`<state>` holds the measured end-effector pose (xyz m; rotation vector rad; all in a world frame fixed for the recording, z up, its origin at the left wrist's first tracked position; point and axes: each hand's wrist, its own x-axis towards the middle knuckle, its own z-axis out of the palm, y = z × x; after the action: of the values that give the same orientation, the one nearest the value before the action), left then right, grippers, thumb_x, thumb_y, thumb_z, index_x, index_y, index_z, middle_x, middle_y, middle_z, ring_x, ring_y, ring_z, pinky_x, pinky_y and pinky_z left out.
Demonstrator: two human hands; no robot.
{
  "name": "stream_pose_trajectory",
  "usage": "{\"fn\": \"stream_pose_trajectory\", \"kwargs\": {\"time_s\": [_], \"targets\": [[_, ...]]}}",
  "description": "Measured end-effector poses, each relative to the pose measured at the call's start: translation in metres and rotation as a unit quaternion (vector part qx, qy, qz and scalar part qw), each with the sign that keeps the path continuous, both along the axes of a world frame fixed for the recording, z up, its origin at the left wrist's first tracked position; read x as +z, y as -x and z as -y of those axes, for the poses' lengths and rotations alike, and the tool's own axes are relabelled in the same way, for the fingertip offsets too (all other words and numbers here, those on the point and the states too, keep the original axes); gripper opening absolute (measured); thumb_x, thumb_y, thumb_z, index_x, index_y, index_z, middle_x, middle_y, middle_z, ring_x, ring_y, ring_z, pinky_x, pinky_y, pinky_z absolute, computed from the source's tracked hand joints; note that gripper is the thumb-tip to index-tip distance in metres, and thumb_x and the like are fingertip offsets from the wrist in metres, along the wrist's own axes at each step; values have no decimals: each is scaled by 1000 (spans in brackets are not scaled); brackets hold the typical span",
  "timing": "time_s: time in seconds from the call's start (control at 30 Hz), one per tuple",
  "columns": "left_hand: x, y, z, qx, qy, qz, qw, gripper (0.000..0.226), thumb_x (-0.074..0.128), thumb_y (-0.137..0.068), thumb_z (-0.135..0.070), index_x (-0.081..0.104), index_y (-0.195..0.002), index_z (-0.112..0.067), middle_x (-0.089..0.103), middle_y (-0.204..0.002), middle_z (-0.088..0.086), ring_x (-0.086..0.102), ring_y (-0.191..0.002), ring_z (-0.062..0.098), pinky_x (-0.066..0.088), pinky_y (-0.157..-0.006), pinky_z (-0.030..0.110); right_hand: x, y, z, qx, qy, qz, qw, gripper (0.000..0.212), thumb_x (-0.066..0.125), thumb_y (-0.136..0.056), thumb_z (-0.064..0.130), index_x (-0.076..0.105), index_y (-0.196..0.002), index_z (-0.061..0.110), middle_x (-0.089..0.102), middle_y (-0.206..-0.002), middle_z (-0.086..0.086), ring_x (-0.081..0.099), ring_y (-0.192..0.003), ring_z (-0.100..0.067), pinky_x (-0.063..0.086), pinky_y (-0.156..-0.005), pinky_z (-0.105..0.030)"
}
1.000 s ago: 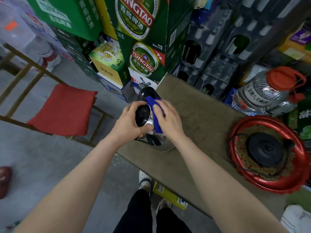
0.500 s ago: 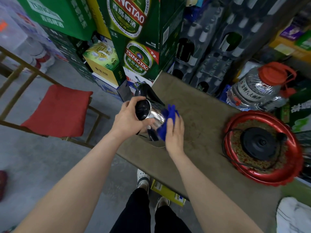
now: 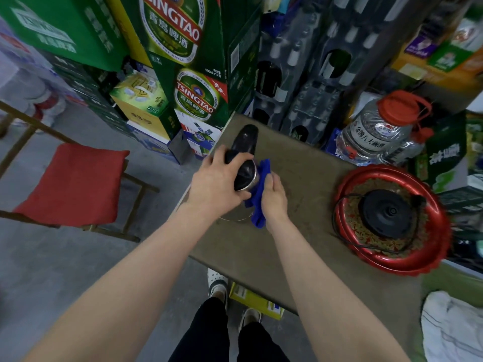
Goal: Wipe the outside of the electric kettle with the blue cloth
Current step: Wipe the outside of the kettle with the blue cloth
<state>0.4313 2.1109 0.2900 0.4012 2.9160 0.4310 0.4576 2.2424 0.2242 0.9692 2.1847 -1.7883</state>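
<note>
At frame centre, near the table's left edge, the left hand wraps one electric kettle; the right hand presses one blue cloth against its side (bare tabletop right). One red tray sits right.

We see the kettle in glossy black plastic and shiny metal. Our blue cloth looks soft; the table matt and rough.

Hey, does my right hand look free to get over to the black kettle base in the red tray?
Probably not yet. The right hand is pressing the blue cloth to the kettle. The bare tabletop up to the kettle base in the red tray looks unobstructed.
</note>
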Motion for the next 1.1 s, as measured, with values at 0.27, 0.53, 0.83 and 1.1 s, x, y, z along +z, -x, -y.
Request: {"fn": "stream_pose_trajectory", "kwargs": {"time_s": [0.27,0.53,0.83,1.1], "targets": [[-8,19,4,-75,45,79,993,84,76,-74,-52,30,-144,-49,21,-157,8,25,-143,40,43,-103,55,21,-12,-42,-86,184,-1,979,6,58,-101,14,61,-107,16,67,-98,-11,63,-76,-20,58,-64,-32],[14,0,0,-10,-188,96,977,78,29,-84,-80,49,-143,-33,17,-165,3,-4,-154,28,3,-123,49,92,-2,1,26,252,-122,960,34,44,-102,45,64,-122,25,66,-127,4,65,-112,-8,53,-91,-25],[27,6,31,263,-378,84,884,11,48,-101,-28,56,-94,-31,71,-90,6,67,-78,26,54,-72,47,72,69,-41,286,-175,-65,940,86,51,-89,-15,27,-156,35,38,-158,-1,37,-146,-20,37,-118,-39],[14,12,61,334,-451,101,822,10,49,-99,-33,58,-96,-34,70,-95,2,67,-91,33,53,-83,52,48,117,-58,512,-299,-86,800,48,84,-78,20,57,-117,25,54,-119,1,51,-112,-21,41,-95,-38]]}}
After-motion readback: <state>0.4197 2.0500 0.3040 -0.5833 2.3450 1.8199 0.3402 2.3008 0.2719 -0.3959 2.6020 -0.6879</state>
